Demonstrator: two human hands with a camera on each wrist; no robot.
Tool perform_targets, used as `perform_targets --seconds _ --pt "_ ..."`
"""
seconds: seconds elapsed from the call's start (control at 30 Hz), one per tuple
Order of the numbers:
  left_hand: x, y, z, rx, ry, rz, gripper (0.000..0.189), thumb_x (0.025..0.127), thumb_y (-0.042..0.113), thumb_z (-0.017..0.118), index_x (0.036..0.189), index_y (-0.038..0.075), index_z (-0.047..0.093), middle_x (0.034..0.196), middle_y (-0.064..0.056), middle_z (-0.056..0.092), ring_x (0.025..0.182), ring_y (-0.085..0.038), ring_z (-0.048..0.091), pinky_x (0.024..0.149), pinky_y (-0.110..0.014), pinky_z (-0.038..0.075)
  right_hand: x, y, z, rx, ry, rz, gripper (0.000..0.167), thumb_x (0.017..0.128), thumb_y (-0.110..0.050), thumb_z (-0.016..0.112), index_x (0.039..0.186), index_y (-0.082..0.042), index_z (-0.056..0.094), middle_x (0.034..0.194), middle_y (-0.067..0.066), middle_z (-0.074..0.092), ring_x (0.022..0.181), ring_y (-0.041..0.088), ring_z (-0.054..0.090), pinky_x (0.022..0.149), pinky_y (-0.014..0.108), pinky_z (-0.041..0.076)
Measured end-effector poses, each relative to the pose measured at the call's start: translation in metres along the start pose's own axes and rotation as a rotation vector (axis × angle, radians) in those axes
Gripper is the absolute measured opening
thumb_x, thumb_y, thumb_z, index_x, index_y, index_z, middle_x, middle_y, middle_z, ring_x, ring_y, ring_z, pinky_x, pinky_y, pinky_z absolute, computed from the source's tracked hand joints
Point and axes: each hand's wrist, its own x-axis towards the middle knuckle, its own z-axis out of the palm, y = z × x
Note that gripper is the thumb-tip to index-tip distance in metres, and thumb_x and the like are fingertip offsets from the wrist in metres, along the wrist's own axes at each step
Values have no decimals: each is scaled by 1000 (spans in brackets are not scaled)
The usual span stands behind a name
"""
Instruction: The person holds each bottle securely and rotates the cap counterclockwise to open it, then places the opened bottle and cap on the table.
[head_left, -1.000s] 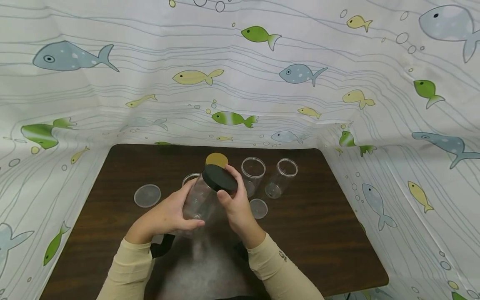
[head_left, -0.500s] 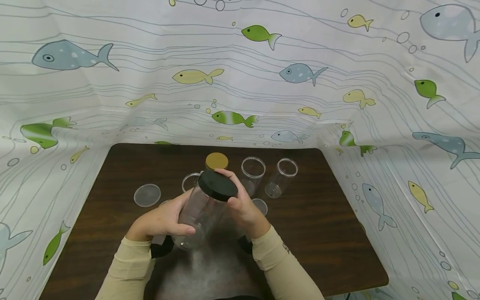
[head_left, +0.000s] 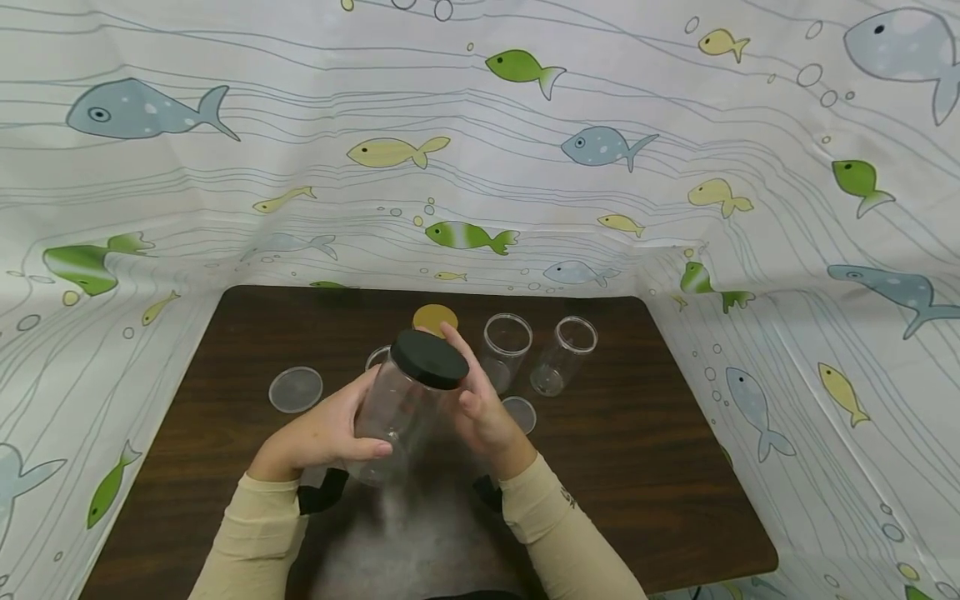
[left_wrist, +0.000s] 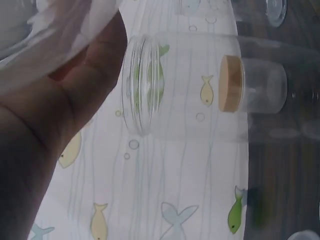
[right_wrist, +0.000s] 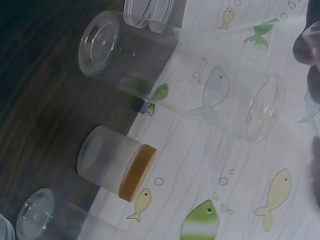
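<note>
My left hand (head_left: 318,433) grips a large clear jar (head_left: 393,417), thumb across its near side. The jar leans, with its black lid (head_left: 430,360) up and toward the right. Beside that lid is my right hand (head_left: 487,421), its forefinger straight along the far edge and its thumb near the lower right edge. In the left wrist view, the held jar (left_wrist: 55,45) fills the upper left corner over part of the left hand (left_wrist: 85,90). Only a few fingertips (right_wrist: 304,50) of the right hand show at the right edge of its wrist view.
Behind the hands stands a small jar with a mustard-yellow lid (head_left: 435,318). Two uncapped clear jars, one wider (head_left: 506,354) and one narrower (head_left: 564,358), stand to its right. Clear discs lie at left (head_left: 296,390) and right (head_left: 519,415) on the dark table (head_left: 637,467). Fish-print cloth (head_left: 300,183) surrounds it.
The held jar has come down and tilted more upright, shifting slightly left. My right hand, earlier wrapped around the black lid, has loosened, its thumb now off the lid's front.
</note>
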Motion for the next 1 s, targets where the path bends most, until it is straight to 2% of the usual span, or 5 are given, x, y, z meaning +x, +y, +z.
perform_targets --seconds 0.23,0.33,0.5,0.83,1.0 --pt "-2 4 0 262 140 -148 106 83 19 83 163 18 14 160 -13 35 138 -34 46 104 -55 43 -8 -4 11 -88 271 -5 126 85 -59 75 159 0 -7 167 24 2 141 10 40 108 23 35" --pt "-2 5 2 308 153 -195 107 82 24 84 162 11 14 158 -17 37 137 -38 46 102 -61 42 -9 -5 16 -132 284 -26 125 85 -60 74 159 0 -6 166 24 6 142 12 40 108 25 35" --pt "4 4 6 296 144 -186 103 80 28 87 159 13 23 144 -7 54 126 -25 57 100 -49 47 -6 -5 24 -187 285 -59 122 84 -60 75 160 0 -1 164 27 6 144 17 37 113 28 34" --pt "5 10 12 391 151 -195 104 78 28 88 157 8 25 146 -10 52 124 -25 57 98 -54 47 -4 -6 30 -224 422 7 108 81 -59 79 153 2 26 156 19 36 131 18 51 104 27 45" --pt "2 13 12 348 114 -184 102 80 31 86 158 10 24 147 -8 50 126 -22 56 101 -48 46 -4 -8 22 -214 354 2 98 81 -58 79 147 3 39 144 12 47 123 17 54 98 25 47"
